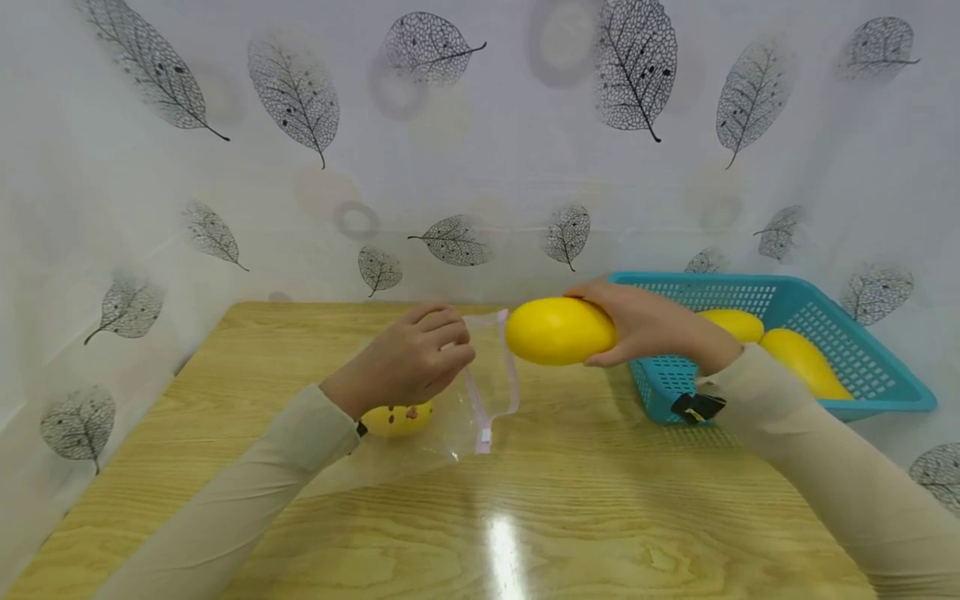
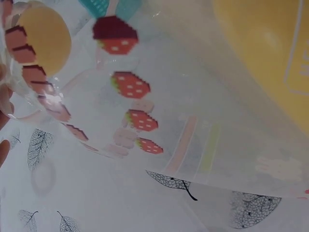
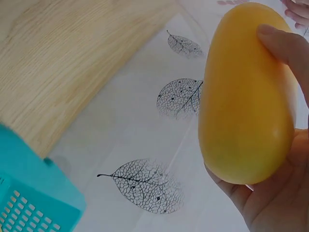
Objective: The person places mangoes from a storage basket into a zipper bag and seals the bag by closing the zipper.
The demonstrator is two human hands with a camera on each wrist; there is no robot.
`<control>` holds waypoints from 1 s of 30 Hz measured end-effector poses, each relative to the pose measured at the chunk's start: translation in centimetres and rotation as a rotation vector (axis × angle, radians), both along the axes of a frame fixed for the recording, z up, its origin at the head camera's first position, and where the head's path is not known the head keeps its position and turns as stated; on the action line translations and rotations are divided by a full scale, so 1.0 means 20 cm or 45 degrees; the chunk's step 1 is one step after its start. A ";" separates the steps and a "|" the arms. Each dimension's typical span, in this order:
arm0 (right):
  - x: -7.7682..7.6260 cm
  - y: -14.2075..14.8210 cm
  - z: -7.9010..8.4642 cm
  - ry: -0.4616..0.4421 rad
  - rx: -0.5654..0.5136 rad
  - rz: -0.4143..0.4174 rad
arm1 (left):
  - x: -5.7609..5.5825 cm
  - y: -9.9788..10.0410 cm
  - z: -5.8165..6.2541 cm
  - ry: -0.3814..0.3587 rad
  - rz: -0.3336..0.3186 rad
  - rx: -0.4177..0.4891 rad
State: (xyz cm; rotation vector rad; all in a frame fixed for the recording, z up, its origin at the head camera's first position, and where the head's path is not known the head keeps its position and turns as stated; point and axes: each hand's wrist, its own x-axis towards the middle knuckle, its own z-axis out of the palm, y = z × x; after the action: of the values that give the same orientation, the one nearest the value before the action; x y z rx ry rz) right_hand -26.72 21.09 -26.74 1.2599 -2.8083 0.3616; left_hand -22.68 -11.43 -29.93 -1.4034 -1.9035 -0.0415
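Observation:
My left hand (image 1: 416,354) pinches the upper edge of a clear zip bag (image 1: 442,437) with a pink zipper strip. The bag's mouth points right and stands partly apart. Inside it lies a yellow mango (image 1: 393,420), partly hidden behind the left hand and wrist. Strawberry prints on the bag (image 2: 133,84) show in the left wrist view. My right hand (image 1: 652,321) grips another yellow mango (image 1: 558,332), thumb and fingers around it, right at the bag's mouth. In the right wrist view this mango (image 3: 246,96) looks smooth, greenish at its lower end.
A blue-green perforated basket (image 1: 750,278) stands at the right of the wooden table (image 1: 585,508). It holds yellow mangoes (image 1: 802,362), partly hidden by the right arm. A leaf-print sheet (image 1: 480,175) hangs behind the table.

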 end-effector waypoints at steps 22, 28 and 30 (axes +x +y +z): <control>0.04 -0.17 -0.03 -0.015 -0.011 0.157 | 0.00 -0.01 0.01 -0.025 0.022 0.000; 0.04 -0.20 -0.05 -0.046 -0.030 0.178 | 0.00 -0.01 0.01 -0.027 0.018 0.010; 0.05 -0.22 -0.06 -0.051 -0.036 0.192 | 0.00 -0.01 0.02 -0.025 0.014 0.012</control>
State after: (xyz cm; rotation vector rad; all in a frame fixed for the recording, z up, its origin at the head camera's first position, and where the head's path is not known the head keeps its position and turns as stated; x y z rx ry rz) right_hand -25.81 16.78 -27.88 1.4785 -2.7376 0.4360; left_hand -22.71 -11.58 -29.60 -1.3911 -1.9246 -0.0592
